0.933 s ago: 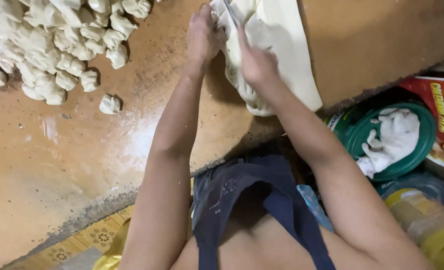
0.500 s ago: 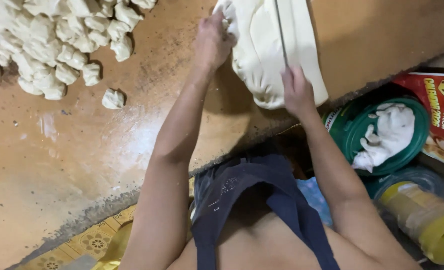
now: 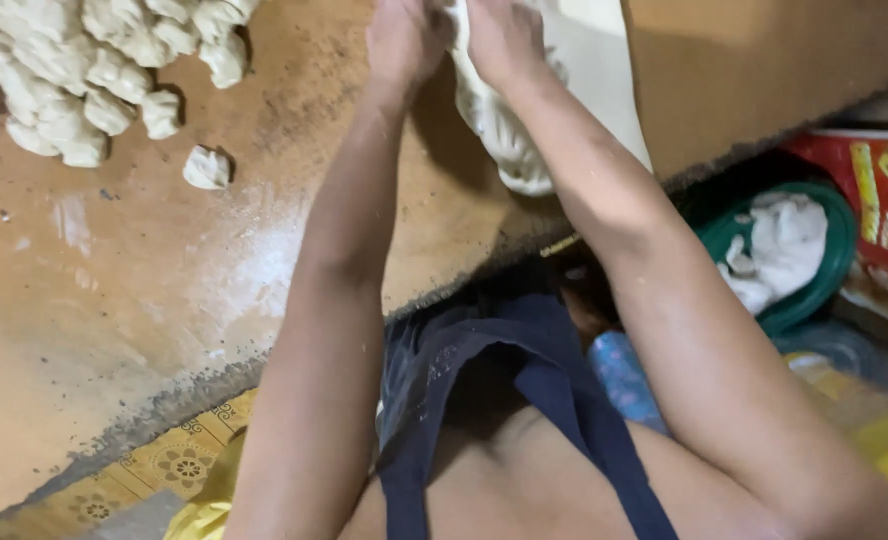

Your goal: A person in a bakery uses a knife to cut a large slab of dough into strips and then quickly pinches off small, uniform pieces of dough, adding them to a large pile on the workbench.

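— Where are the hands?
— Both are at the far edge of the bench (image 3: 144, 330), on the big slab of dough (image 3: 574, 90). The left hand (image 3: 404, 40) and right hand (image 3: 504, 38) sit side by side, touching the dough's left edge; the fingers run out of view at the top, so I cannot tell whether they are spread or pinching

— And the dough itself?
— Pale, smooth and soft, folded in ridges along its rounded near end, close to the bench's near edge

— Any free room?
— A wide stretch of worn brown wood, dusted with flour, lies left of the arms. At the far left corner sits a heap of small dough lumps (image 3: 74, 70), knobbly and matte, with one stray lump (image 3: 206, 167) just apart from it

— Past the near edge?
— A green round tub (image 3: 814, 290) holding a white cloth (image 3: 779, 250)
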